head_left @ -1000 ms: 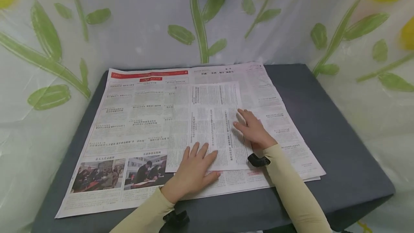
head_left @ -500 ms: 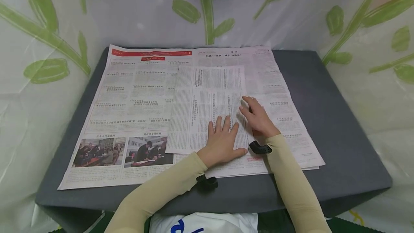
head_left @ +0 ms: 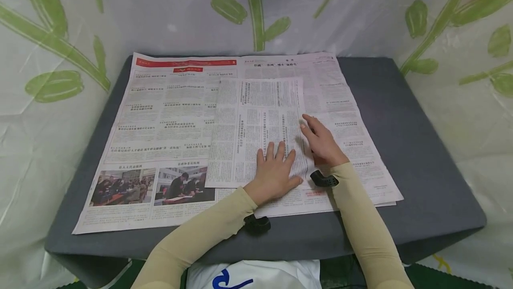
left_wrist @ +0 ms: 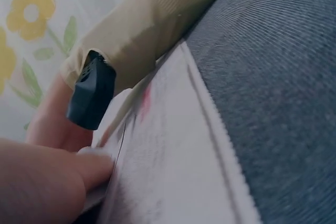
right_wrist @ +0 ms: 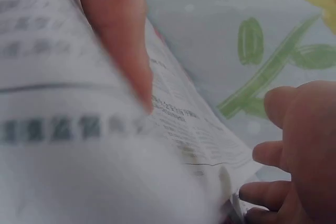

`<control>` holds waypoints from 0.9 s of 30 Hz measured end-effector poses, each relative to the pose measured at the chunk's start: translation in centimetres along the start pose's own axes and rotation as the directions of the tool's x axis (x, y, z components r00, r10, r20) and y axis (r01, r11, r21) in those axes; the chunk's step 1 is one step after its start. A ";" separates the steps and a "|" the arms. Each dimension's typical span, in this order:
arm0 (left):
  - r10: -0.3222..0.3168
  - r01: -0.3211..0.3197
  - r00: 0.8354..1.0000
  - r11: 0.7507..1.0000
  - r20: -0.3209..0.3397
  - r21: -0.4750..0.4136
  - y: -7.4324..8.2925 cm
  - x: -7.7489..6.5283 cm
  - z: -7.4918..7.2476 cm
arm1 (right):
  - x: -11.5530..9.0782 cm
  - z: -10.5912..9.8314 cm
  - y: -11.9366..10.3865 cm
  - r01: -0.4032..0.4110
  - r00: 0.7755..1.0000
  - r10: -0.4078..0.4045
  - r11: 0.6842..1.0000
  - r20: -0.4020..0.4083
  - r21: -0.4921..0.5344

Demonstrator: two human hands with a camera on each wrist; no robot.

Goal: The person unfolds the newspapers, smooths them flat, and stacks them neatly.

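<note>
A folded newspaper sheet lies on top of a larger spread newspaper. My left hand rests flat on the lower right part of the folded sheet, its fingers spread and the thumb pointing right. Along that sheet's right edge stands my right hand, turned on its side, with thumb and forefinger reaching to the edge. In the right wrist view the thumb touches the folded sheet, while the other fingers stay apart from it. The left wrist view shows my left thumb low against the paper.
A dark grey cloth covers the table, showing on both sides of the spread newspaper and along the front. Pale curtains with painted plants hang behind and at both sides. A black camera sits on each wrist.
My left hand has slid right across the folded sheet, closer to my right hand. My right hand has shifted slightly to the sheet's right edge. The head view has tilted down.
</note>
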State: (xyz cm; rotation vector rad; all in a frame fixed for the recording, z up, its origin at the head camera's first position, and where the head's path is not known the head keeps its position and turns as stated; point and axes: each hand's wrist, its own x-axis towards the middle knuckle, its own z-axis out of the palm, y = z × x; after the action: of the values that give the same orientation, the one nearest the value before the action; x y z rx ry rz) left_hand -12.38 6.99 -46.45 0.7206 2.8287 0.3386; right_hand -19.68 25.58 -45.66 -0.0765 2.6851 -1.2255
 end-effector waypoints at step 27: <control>-0.691 -0.461 0.712 -0.326 -0.125 -0.825 -11.3 -6.3 -8.4 | -0.9 -0.3 -0.2 0.210 0.976 -0.194 0.959 0.095 -0.193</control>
State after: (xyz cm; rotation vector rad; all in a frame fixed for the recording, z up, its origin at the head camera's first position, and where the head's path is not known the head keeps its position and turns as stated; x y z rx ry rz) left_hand -14.11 -7.16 -40.58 -0.4364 1.3707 2.9849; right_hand -18.88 25.80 -45.23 -0.4273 2.7804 -0.9719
